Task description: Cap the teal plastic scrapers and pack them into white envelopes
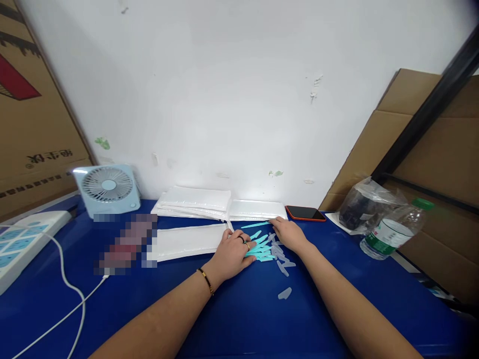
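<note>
A white wall [239, 99] with scuffs and chips closes off the back edge of the blue tabletop [239, 319], whose surface shows between the two forearms and in front of the left one. A cardboard box [41, 119] bounds the left side; its print includes large characters beside an ® mark, which I cannot make out. Folded cardboard [385, 127] and a slanting black bar [422, 109] hem in the right. On the far left lies a power strip [22, 239] with blue socket panels. A white cable [83, 311] curls near it, on the left forearm's side. A light blue fan [109, 185] stands by the wall, near a pixelated patch [127, 244] whose content is hidden. White packets [198, 199] are stacked along the wall, and one flat packet [187, 241] reaches the left hand [234, 252]. To the right sit a bottle [389, 237] with a green cap and green-and-white label, its lettering too small to read, a dark object in clear plastic [359, 204], and a red-edged phone [305, 213].

The left hand lies palm down over the turquoise pieces [262, 248], between the hands; whether it grips any, I cannot tell. The right hand [289, 234] has its fingertips at the end of a long turquoise strip [254, 225], pinching or merely touching, unclear. Translucent pieces [277, 252] cluster just beside the turquoise ones, one lone piece [285, 293] lying nearer the front.
</note>
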Tool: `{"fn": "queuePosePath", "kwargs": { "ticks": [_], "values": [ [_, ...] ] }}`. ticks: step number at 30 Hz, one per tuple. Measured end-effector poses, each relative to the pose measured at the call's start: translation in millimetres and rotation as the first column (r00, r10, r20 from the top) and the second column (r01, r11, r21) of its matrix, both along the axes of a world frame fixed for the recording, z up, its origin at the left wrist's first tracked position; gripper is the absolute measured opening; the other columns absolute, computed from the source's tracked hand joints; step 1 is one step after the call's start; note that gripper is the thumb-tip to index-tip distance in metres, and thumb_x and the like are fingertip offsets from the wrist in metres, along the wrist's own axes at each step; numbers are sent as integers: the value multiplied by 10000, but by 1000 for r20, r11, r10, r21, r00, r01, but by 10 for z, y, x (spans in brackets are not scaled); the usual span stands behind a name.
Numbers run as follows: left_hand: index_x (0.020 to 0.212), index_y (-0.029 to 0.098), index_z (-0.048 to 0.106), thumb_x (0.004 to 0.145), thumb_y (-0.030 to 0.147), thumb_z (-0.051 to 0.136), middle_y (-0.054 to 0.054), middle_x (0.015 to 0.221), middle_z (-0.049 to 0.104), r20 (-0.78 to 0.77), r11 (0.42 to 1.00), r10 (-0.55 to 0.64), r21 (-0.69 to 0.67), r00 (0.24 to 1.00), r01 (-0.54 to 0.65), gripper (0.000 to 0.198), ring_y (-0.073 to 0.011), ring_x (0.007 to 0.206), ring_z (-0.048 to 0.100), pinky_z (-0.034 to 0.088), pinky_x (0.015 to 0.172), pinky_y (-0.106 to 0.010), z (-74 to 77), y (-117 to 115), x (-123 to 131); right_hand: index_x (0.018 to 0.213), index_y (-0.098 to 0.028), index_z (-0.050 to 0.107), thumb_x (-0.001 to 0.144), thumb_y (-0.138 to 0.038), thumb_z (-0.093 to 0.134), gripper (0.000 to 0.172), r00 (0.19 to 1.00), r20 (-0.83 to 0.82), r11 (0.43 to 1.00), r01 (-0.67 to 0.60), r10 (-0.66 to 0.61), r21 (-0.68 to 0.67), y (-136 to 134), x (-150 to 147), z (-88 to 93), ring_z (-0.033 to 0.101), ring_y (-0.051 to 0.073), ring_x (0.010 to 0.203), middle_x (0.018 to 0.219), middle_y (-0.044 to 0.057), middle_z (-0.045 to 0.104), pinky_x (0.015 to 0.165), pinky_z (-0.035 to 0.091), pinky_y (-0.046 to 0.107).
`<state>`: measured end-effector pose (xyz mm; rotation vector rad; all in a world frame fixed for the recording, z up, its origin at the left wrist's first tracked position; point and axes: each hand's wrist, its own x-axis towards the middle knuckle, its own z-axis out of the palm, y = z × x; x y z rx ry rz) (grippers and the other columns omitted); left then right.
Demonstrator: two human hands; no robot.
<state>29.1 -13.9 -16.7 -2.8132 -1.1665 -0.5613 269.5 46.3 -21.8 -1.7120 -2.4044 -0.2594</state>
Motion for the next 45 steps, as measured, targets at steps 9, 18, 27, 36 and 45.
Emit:
{"fn": "queuePosePath", "kwargs": {
  "ticks": [9, 18, 27, 36, 45],
  "values": [
    [1209, 291, 491, 893, 352, 440, -45, 1151, 560, -21, 998, 47, 36, 999, -46, 326, -211, 1088, 439, 266, 895, -387, -73, 39, 56, 836, -159, 583, 833, -207, 463, 129, 992, 127, 993, -9, -6, 116, -26, 105, -56, 574, 196, 782, 878, 94, 611, 668, 345, 284],
    [1352, 283, 327, 911, 337, 384, -71, 1321, 436, 164, 966, 188, 149, 968, -212, 448, -238, 1193, 348, 273, 930, -403, 102, -30, 42, 839, -192, 555, 866, -222, 421, 140, 936, -279, 975, -222, 213, -1, -353, 14, 309, 531, 142, 707, 831, 35, 586, 644, 385, 250],
    [840, 203, 575, 946, 275, 284, -19, 717, 576, 1, 973, 227, 48, 974, -227, 318, -147, 658, 521, 320, 644, -297, 92, 75, -47, 859, -195, 571, 872, -369, 451, 212, 764, -621, 951, -294, 175, -93, -407, 95, 300, 526, 132, 640, 748, 13, 581, 587, 406, 246],
    [992, 278, 580, 934, 376, 302, -3, 854, 575, 227, 975, 211, -113, 951, -189, 300, -140, 763, 549, 388, 645, -242, 138, 17, -130, 850, -163, 608, 714, -446, 655, 318, 363, -932, 968, -233, -5, -96, -281, 154, 145, 590, 146, 638, 677, 19, 612, 628, 466, 278],
    [992, 260, 574, 938, 364, 295, 0, 826, 601, 250, 968, 222, -175, 942, -182, 302, -147, 784, 557, 399, 673, -245, 125, 48, -179, 808, -149, 598, 742, -423, 643, 286, 237, -967, 928, -332, -89, -167, -316, 54, 151, 569, 116, 536, 623, -1, 575, 525, 440, 234]
  ]
}}
